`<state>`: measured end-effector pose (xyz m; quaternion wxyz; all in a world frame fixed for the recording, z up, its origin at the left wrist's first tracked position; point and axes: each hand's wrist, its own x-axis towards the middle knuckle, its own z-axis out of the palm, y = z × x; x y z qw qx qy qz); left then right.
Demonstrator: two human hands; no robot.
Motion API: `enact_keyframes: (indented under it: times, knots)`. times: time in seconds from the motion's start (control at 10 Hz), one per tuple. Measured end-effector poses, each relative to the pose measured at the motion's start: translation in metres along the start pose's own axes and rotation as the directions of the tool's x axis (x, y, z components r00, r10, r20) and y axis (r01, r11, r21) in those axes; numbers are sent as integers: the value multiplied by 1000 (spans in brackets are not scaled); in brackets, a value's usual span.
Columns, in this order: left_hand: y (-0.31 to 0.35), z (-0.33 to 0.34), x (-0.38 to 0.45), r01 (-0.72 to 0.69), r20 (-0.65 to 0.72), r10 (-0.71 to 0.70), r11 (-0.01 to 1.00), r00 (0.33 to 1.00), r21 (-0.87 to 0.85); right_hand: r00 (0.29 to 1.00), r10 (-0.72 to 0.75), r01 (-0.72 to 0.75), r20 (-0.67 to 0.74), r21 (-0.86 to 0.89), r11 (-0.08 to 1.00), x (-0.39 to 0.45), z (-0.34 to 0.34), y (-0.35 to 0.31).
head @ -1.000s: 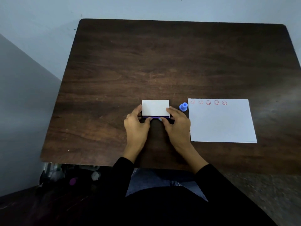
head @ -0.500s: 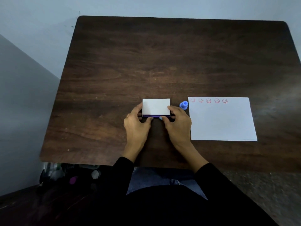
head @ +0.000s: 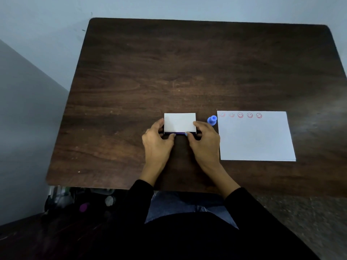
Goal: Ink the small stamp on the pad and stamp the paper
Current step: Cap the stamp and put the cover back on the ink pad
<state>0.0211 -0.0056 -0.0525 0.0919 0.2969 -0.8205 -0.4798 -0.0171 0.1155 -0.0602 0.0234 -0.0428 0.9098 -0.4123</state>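
Hands on ink pad (head: 179, 122), centre frame.
Left hand (head: 157, 145) and right hand (head: 204, 145) pinch its near edge; blue stamp (head: 212, 120) stands untouched beside paper (head: 255, 139).

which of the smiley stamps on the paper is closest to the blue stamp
The leftmost red smiley, at the paper's top-left corner, right beside the blue stamp. The other four run away to the right.

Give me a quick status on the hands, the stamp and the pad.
Both hands, left hand and right hand, on ink pad case. Blue stamp untouched beside paper. Five red smileys printed. Nothing in the way.
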Motion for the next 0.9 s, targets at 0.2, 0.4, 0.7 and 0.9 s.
enact_keyframes:
  times: [0.2, 0.4, 0.7, 0.9]
  knots:
    - [3, 7, 2, -35, 7, 35, 998, 999, 53, 1000, -24, 24, -10, -6, 1000, 3, -3, 7]
    - [1, 7, 3, -49, 0, 49, 997, 999, 63, 1000, -14, 14, -3, -47, 999, 2, -1, 8]
    - [2, 6, 4, -18, 24, 16, 996, 1000, 89, 989, -139, 134, -43, -99, 986, -3, -8, 8]
    - [7, 9, -3, -133, -1, 137, 962, 991, 239, 921, -266, 231, -284, -152, 961, 10, -21, 18]
